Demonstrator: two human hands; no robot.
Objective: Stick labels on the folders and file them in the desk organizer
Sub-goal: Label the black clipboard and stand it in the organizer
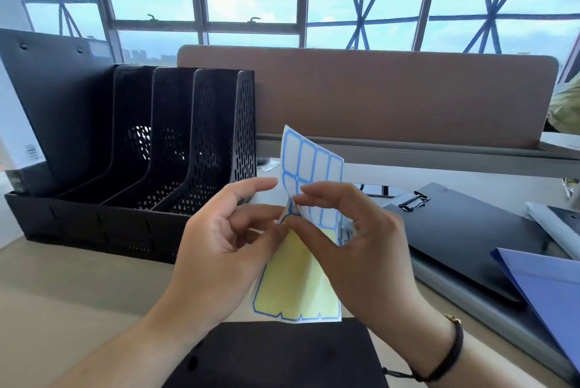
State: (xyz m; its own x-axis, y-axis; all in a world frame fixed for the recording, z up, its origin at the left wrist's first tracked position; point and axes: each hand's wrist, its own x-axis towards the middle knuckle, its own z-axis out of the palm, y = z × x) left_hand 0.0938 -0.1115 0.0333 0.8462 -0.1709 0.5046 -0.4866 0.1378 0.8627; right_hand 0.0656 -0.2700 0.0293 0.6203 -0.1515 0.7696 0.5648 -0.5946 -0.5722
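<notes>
While both my hands hold the label sheet up at the middle of the view, I judge the task to be early on. My left hand pinches the sheet's edge between thumb and fingertips, and my right hand pinches a corner of one blue-bordered label, seemingly to peel it; neither grip is wide. The lower part of the sheet shows bare yellow backing, so some labels appear to be already off it.

At nine to ten o'clock the black mesh desk organizer stands on the worktop; one dark folder leans at its far left, though I cannot tell whether it stands inside a slot, and the three slots I can see into look empty. At three o'clock a black clip folder lies flat on a grey one, with a blue folder overlapping them at four o'clock. Another black folder lies at six o'clock, just under my wrists. So most of the labelling and filing looks left to do.

Hard to say whether any folder already carries a label: none shows on the faces I can see. The blue folder and the six o'clock folder are cut off by the frame. My fingers hide the exact label being lifted.
</notes>
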